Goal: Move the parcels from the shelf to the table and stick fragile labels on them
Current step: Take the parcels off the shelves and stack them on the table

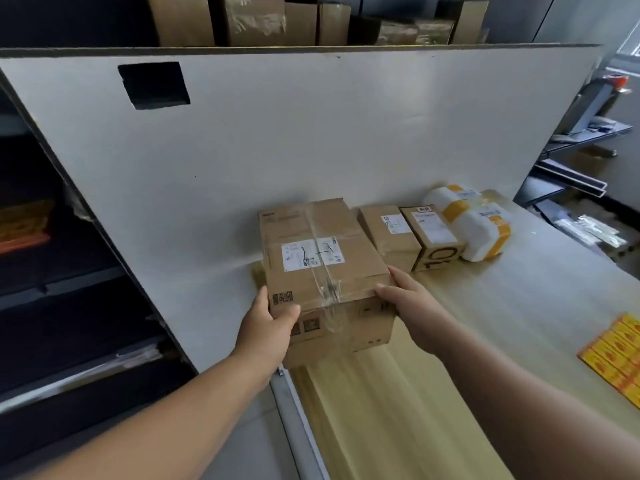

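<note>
**Both hands grip a taped parcel at the table's corner**

The left hand (270,323) clasps the near left corner of a large brown cardboard parcel (325,271) sealed with clear tape and bearing a white shipping label, thumb on top. The right hand (412,299) holds its near right edge, fingers curled over. The parcel sits between the hands, over the far left corner of the pale wooden table (519,306); whether its base touches cannot be told. Just beyond the right hand stand two smaller brown cardboard boxes (389,233), then white padded packets banded in yellow tape (481,230). Well to that hand's right lies a sheet of yellow-orange labels (620,355).
</note>
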Tool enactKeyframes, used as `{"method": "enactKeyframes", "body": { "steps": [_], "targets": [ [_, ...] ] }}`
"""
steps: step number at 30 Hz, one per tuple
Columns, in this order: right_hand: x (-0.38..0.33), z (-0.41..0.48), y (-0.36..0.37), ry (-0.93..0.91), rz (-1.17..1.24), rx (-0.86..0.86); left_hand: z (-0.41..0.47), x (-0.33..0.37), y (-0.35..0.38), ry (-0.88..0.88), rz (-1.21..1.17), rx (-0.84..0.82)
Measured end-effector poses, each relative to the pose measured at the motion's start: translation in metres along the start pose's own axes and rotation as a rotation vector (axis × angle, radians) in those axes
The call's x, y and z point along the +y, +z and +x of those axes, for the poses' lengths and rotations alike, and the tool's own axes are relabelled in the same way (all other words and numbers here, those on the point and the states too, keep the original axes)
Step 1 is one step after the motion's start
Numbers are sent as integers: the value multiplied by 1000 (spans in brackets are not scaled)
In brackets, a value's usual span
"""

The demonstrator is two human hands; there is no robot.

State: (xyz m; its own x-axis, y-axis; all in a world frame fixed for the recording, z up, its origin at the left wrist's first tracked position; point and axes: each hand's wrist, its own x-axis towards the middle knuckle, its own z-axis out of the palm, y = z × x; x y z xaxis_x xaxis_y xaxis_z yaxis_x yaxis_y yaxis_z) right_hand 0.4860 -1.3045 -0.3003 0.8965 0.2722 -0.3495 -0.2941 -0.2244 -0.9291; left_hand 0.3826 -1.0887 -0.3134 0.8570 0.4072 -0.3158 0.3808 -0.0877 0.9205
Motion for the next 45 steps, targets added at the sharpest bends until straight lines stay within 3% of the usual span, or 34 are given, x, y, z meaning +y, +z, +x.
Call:
{"method": "enactKeyframes", "body": {
  "steps": [5,13,21,28,31,37,45],
  "targets": [
    [10,34,-13,34,-52,-50,27,-12,18,-20,114,4],
    [19,66,-37,27,-346,-161,40,-16,44,13,218,15],
    [16,82,-46,-36,-676,-52,47,-10,58,1,293,-34],
    [0,73,-35,-8,-936,-36,42,10,39,79,511,-104],
    [-16,56,-18,-101,-1092,-43,40,19,21,157,588,-69],
    [-64,17,53,-352,-1157,-60,22,36,-45,290,700,32],
    [-146,-29,195,-599,-1211,-141,-18,74,-201,430,804,296]
  ]
}}
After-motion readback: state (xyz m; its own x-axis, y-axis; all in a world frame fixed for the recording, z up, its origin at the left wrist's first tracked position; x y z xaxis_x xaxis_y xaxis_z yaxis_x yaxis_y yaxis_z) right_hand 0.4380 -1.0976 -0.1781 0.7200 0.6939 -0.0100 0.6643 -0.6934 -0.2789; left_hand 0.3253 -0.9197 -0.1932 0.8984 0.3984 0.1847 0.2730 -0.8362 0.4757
